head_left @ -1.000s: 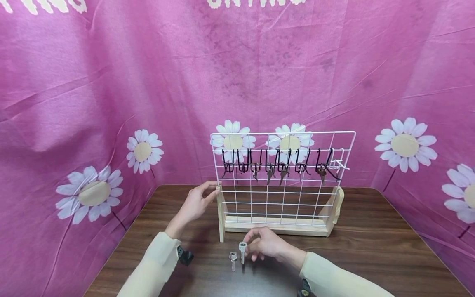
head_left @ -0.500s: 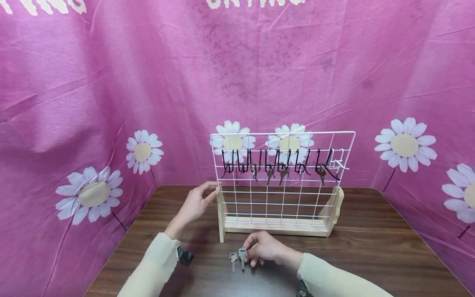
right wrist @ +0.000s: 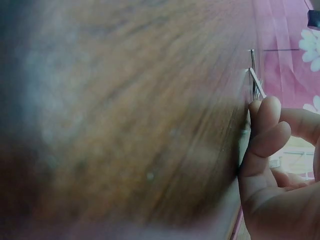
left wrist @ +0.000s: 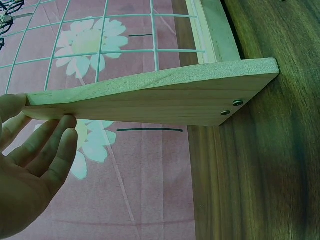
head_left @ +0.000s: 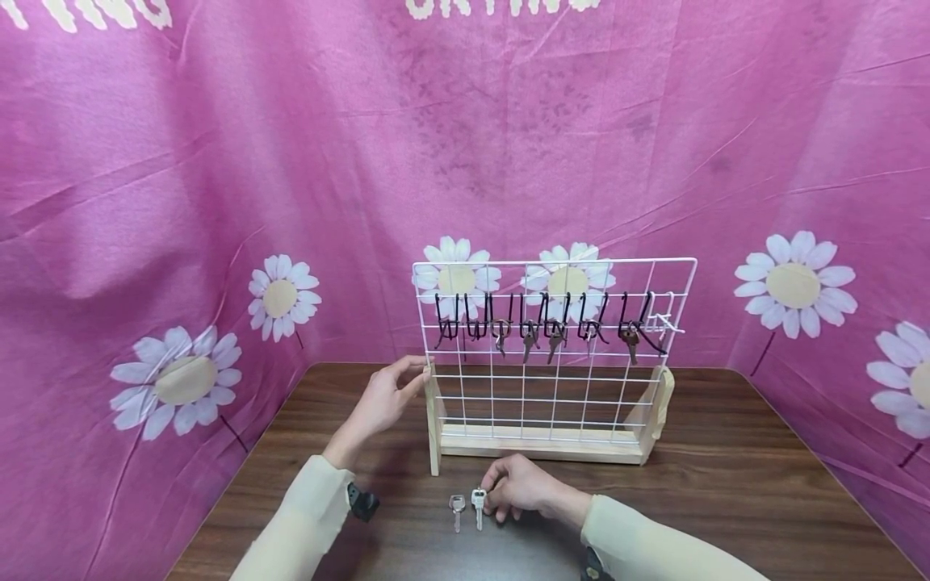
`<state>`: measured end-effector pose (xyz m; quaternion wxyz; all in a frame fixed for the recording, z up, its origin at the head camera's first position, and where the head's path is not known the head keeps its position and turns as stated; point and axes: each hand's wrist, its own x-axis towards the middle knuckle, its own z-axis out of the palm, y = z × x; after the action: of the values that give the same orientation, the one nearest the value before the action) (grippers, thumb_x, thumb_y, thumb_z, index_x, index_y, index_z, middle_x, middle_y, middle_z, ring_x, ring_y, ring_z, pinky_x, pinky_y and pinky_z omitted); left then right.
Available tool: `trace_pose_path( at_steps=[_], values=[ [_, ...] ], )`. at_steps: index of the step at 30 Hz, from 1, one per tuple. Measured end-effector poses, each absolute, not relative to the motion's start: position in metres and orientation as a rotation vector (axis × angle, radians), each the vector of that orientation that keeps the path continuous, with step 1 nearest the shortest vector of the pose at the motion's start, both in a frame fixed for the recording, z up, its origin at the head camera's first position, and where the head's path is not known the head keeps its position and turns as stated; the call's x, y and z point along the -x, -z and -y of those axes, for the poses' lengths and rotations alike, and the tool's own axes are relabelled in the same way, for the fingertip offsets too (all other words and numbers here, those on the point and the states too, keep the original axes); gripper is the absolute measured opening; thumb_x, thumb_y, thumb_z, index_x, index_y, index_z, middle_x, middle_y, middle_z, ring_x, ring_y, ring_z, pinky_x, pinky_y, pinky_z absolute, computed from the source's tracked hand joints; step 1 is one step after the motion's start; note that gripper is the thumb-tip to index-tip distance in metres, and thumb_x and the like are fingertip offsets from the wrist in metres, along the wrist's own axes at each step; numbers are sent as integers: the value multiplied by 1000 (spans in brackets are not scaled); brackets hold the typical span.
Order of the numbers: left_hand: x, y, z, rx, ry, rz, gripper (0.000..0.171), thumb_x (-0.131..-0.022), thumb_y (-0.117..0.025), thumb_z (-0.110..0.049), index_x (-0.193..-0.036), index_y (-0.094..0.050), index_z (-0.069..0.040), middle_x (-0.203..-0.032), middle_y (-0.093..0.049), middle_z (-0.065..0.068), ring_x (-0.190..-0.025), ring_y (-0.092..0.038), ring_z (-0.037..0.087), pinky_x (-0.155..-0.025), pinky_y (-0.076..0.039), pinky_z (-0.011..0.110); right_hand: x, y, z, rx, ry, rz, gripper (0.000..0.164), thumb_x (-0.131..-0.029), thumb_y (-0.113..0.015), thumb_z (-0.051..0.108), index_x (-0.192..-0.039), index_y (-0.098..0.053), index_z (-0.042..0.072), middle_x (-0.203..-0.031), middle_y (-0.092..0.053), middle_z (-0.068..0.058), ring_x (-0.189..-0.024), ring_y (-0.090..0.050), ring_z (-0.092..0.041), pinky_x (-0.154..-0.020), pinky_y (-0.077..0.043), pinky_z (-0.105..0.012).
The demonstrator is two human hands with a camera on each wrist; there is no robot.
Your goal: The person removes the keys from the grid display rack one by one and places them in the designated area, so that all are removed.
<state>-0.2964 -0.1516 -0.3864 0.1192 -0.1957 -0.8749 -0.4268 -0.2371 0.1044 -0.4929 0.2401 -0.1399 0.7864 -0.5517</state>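
Observation:
My left hand [head_left: 385, 394] grips the top of the pale wooden side post [left wrist: 150, 92] of a white wire grid rack [head_left: 541, 440], thumb on one face and fingertips on the other. Just in front of the rack, my right hand [head_left: 525, 488] pinches the head of a silver key [head_left: 479, 508] between thumb and fingertips. In the right wrist view that key [right wrist: 257, 82] leans at a slant, its tip close to the table. A second silver key [head_left: 457, 513] lies on the table just left of it.
Black hooks [head_left: 475, 323] line the upper grid, several with keys [head_left: 630, 343] hanging from them. A white hook [head_left: 661, 323] sits at the right end. Behind the brown wooden table [head_left: 734, 484] hangs a pink cloth [head_left: 363, 161] with daisies.
My right hand has lowered slightly, bringing its key down close to the table and a little right of the other key. The left hand has stayed on the post.

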Motion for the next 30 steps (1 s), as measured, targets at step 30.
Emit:
trace_pose_path(
  at_steps=[30],
  values=[
    [296, 386, 151, 579, 1216, 2556, 30, -100, -63, -26, -127, -66, -17, -119, -74, 8, -93, -72, 25, -79, -58, 34, 239, 489, -114, 407, 1466, -2192, 10, -78, -69, 5, -87, -64, 5, -71, -74, -7, -50, -60, -8, -40, -37, -17]
  ],
)
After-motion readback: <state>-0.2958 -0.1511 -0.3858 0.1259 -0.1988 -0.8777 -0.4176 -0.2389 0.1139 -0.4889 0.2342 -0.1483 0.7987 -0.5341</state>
